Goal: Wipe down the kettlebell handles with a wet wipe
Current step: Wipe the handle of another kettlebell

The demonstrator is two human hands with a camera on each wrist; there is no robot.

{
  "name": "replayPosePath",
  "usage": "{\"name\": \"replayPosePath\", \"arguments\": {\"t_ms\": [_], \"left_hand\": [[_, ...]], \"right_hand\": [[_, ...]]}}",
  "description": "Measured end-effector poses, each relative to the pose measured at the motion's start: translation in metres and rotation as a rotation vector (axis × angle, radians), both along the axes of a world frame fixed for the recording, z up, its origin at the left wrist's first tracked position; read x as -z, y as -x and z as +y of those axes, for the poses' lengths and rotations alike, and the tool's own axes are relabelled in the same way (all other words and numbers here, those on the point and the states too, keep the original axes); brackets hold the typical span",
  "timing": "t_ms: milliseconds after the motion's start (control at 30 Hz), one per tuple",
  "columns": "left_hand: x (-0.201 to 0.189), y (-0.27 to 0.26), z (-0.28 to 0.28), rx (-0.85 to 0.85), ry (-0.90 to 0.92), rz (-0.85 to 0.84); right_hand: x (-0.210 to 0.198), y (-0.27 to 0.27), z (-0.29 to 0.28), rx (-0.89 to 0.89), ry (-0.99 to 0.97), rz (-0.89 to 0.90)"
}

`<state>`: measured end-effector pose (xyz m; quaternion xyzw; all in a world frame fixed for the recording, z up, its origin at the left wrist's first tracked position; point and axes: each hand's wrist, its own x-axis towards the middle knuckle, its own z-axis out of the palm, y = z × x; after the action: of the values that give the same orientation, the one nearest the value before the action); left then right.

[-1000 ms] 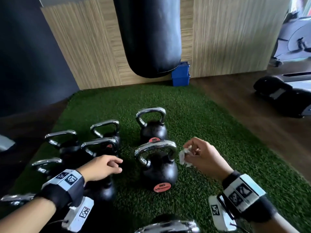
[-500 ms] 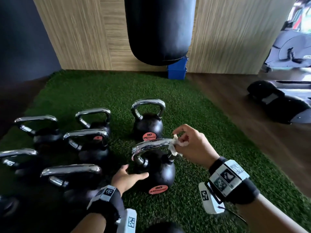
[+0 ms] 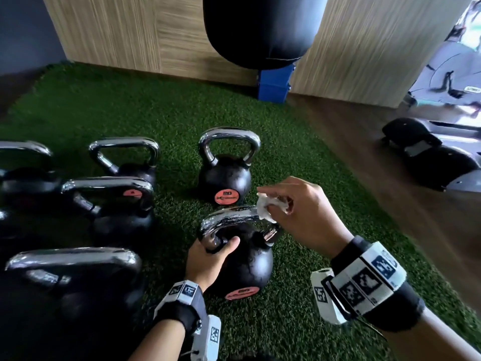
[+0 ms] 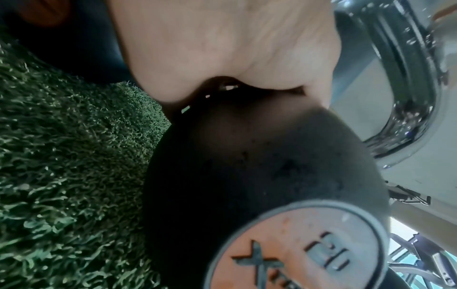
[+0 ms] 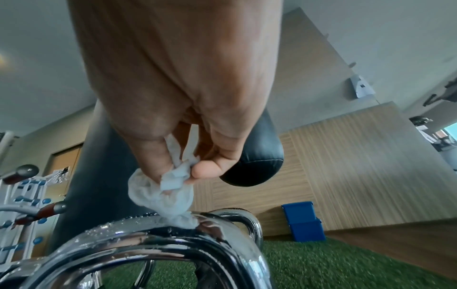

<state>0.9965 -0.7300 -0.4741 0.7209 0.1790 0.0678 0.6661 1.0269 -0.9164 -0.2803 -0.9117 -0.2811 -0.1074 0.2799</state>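
A black kettlebell (image 3: 250,267) with an orange label stands on the green turf (image 3: 156,110) in front of me. Its chrome handle (image 3: 231,220) is beaded with wet streaks. My left hand (image 3: 208,259) grips the left foot of that handle, thumb over the front. My right hand (image 3: 302,212) pinches a crumpled white wet wipe (image 3: 265,207) and holds it against the handle's top right. In the right wrist view the wipe (image 5: 165,199) touches the chrome handle (image 5: 173,242). The left wrist view shows my palm (image 4: 222,48) over the black kettlebell (image 4: 259,166).
Several other chrome-handled kettlebells (image 3: 109,204) stand to the left, and one kettlebell (image 3: 226,173) just behind. A black punching bag (image 3: 260,29) hangs ahead, with a blue box (image 3: 273,84) below it. Wood floor and gym machines (image 3: 429,152) lie to the right.
My left hand moved from the kettlebell's side up onto the left foot of the handle and took hold. My right hand brought the wipe down onto the handle's top.
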Motion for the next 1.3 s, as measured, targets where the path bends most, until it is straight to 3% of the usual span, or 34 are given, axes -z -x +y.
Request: {"name": "replayPosePath", "arguments": {"t_ms": [167, 533, 767, 1033, 1300], "left_hand": [[0.016, -0.002, -0.001, -0.027, 0.043, -0.054], [0.033, -0.007, 0.001, -0.002, -0.026, -0.144], [0.021, -0.005, -0.005, -0.042, -0.029, -0.243], [0.006, 0.001, 0.000, -0.005, -0.078, -0.031], [-0.018, 0.012, 0.001, 0.050, -0.151, 0.152]], "right_hand": [[-0.004, -0.006, 0.012, -0.079, 0.097, -0.018], [-0.009, -0.024, 0.022, -0.184, 0.360, 0.116], [-0.004, -0.036, 0.001, -0.135, 0.268, 0.095], [0.023, -0.027, -0.011, -0.131, 0.030, -0.032], [0.048, -0.026, -0.045, 0.061, -0.204, 0.007]]}}
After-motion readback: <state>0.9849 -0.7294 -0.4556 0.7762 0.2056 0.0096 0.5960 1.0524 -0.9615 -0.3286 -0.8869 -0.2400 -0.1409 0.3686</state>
